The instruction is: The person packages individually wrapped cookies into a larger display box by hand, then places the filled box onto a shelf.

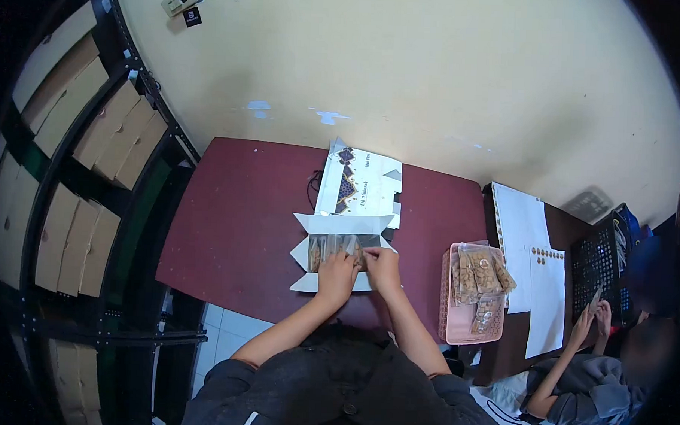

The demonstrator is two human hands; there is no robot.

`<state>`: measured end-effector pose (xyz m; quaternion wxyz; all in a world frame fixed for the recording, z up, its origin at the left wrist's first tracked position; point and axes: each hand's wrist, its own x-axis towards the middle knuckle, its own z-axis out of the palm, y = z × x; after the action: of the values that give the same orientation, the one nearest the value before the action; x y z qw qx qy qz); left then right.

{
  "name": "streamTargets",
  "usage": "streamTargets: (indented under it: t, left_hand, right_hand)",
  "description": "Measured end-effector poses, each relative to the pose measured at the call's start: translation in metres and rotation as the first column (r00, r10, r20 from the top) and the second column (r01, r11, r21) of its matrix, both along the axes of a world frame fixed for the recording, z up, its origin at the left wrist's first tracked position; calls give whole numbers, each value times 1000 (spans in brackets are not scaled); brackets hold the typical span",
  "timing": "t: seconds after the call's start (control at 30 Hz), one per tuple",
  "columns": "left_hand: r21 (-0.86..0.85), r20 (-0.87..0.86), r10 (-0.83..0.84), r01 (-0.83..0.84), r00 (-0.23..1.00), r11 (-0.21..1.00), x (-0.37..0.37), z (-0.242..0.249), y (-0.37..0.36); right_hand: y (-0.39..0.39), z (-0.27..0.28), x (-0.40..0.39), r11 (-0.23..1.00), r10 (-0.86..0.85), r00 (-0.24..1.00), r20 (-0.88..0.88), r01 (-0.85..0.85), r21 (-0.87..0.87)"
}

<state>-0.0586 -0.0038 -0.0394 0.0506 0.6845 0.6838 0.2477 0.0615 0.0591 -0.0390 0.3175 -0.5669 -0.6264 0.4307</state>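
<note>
Left of the hands, brown cartons (122, 137) stand on a black metal rack (61, 169). Directly under the left hand (338, 277) and right hand (384, 269), an open white card box (345, 225) holds clear plastic packets (324, 247); fingers touch them, though whether either grips, I cannot tell. Rightward, a pink basket (447, 321) contains crinkly bags (482, 271) of lumpy brown pieces.

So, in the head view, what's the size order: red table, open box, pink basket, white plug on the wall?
1. Red table
2. Open box and pink basket: too alike to rank
3. White plug, smallest
</note>
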Motion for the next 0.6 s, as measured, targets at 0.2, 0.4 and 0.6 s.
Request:
streamTargets:
  t: [0.2, 0.4, 0.6]
  left_hand:
    - [-74, 15, -11, 12, 1000, 997, 6, 13, 3]
    - [32, 69, -161, 159, 985, 987, 44, 29, 4]
    - [-81, 364, -506, 569, 781, 819, 137, 18, 12]
  right_hand:
    - [-7, 17, 71, 923, -227, 974, -13, 219, 318]
    - [-37, 26, 173, 855, -488, 868, 89, 455, 247]
    - [-67, -23, 271, 717, -697, 701, 151, 685, 130]
